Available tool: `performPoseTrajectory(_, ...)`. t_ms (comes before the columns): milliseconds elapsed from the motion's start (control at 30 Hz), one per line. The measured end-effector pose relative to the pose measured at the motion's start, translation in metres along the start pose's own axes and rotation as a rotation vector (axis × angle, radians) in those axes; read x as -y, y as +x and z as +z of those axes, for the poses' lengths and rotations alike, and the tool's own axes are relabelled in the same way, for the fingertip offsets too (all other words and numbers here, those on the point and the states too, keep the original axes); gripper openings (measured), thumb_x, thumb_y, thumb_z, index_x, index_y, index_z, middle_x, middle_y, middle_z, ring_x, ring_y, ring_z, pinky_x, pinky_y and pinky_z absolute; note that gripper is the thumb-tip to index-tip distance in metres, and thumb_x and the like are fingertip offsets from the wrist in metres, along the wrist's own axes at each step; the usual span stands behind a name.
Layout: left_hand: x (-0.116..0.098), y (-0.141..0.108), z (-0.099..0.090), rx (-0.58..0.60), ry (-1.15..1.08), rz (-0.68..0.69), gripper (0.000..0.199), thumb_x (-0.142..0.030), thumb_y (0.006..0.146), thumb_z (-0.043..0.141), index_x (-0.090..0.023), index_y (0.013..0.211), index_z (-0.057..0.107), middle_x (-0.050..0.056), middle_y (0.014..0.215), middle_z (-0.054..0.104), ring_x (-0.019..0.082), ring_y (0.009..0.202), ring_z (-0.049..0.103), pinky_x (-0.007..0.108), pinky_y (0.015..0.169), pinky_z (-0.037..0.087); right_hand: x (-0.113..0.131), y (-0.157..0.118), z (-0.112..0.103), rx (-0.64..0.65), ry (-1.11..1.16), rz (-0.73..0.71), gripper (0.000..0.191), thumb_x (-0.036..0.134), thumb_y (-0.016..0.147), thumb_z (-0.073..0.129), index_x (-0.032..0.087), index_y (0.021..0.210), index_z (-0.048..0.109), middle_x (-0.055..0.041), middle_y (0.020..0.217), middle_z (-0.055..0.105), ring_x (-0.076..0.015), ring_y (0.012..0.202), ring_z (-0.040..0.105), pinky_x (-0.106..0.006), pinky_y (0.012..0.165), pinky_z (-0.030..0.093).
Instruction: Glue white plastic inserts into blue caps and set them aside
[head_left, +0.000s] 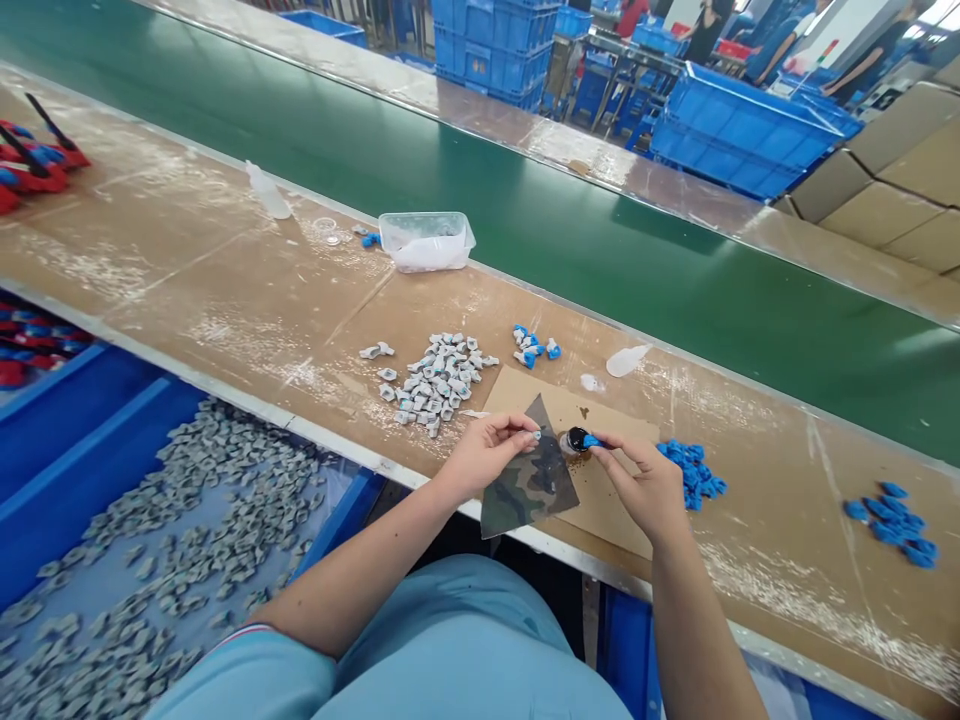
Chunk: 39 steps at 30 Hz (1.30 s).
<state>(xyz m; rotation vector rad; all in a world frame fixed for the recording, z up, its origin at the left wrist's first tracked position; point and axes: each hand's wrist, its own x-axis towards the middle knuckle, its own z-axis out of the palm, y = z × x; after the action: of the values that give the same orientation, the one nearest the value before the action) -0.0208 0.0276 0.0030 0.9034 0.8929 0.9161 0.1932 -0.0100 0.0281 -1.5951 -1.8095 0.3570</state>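
Note:
My left hand (487,452) pinches a small grey plastic part (536,435) between thumb and fingertips, above a camouflage cloth (529,490). In my right hand (641,482) is a small blue plastic part (591,441), its tip at the mouth of a small dark-rimmed jar (577,440). Cloth and jar are on a cardboard sheet (622,515). A pile of grey parts (439,380) lies beyond my left hand, and a pile of blue parts (690,472) sits right beside my right hand. The jar's contents are hard to make out.
Farther right lies another blue cluster (892,522). Blue-and-white pieces (529,345), a clear plastic tub (427,245) and a white bottle (268,190) stand toward the green conveyor belt (525,195). Below left, a blue crate (82,440) holds many grey parts. Red-and-blue items (34,165) sit far left.

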Motion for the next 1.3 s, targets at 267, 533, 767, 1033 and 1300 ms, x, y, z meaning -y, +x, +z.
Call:
performPoseTrajectory(267, 0.013, -0.005, 0.019, 0.024, -0.068, -0.064, 0.028, -0.029, 0.063, 0.079, -0.015, 0.083, 0.065, 0.0, 0.078, 0.067, 0.009, 0.07, 0.059, 0.026, 0.074, 0.05, 0.0, -0.003, 0.002, -0.041, 0.216, 0.304, 0.032, 0.047, 0.075, 0.065, 0.021, 0.089, 0.075, -0.0077, 0.092, 0.075, -0.0271, 0.089, 0.069, -0.043, 0.083, 0.054)
performPoseTrajectory(533, 0.016, -0.007, 0.028, 0.017, -0.129, -0.089, 0.029, -0.032, 0.061, 0.08, -0.015, 0.078, 0.063, -0.001, 0.073, 0.065, 0.009, 0.069, 0.059, 0.025, 0.074, 0.049, 0.003, -0.002, 0.0, -0.071, 0.28, 0.33, 0.031, 0.045, 0.073, 0.067, 0.019, 0.089, 0.075, -0.0082, 0.089, 0.075, -0.026, 0.087, 0.069, -0.043, 0.082, 0.054)
performPoseTrajectory(767, 0.014, -0.008, 0.031, 0.011, -0.183, -0.082, 0.037, -0.032, 0.058, 0.083, -0.015, 0.081, 0.06, -0.002, 0.074, 0.064, 0.008, 0.067, 0.06, 0.025, 0.074, 0.05, 0.0, -0.005, 0.001, -0.081, 0.307, 0.318, 0.03, 0.044, 0.074, 0.068, 0.02, 0.09, 0.074, -0.0074, 0.088, 0.075, -0.0248, 0.084, 0.068, -0.043, 0.082, 0.054)
performPoseTrajectory(1033, 0.015, -0.008, 0.035, 0.066, -0.184, -0.06, 0.036, -0.032, 0.062, 0.081, -0.015, 0.085, 0.059, 0.001, 0.079, 0.066, 0.01, 0.073, 0.063, 0.026, 0.077, 0.05, 0.023, -0.014, 0.003, 0.051, 0.204, 0.09, 0.018, 0.033, 0.083, 0.062, 0.026, 0.095, 0.073, -0.0042, 0.092, 0.074, -0.0216, 0.085, 0.069, -0.034, 0.076, 0.055)
performPoseTrajectory(1300, 0.014, -0.012, 0.029, 0.18, 0.18, 0.174, 0.02, -0.02, 0.078, 0.063, -0.018, 0.098, 0.059, 0.005, 0.09, 0.07, 0.016, 0.087, 0.067, 0.028, 0.081, 0.051, 0.018, -0.013, -0.004, 0.117, 0.168, -0.135, 0.012, 0.026, 0.083, 0.064, 0.03, 0.092, 0.072, -0.0022, 0.082, 0.074, -0.0198, 0.075, 0.067, -0.034, 0.068, 0.054)
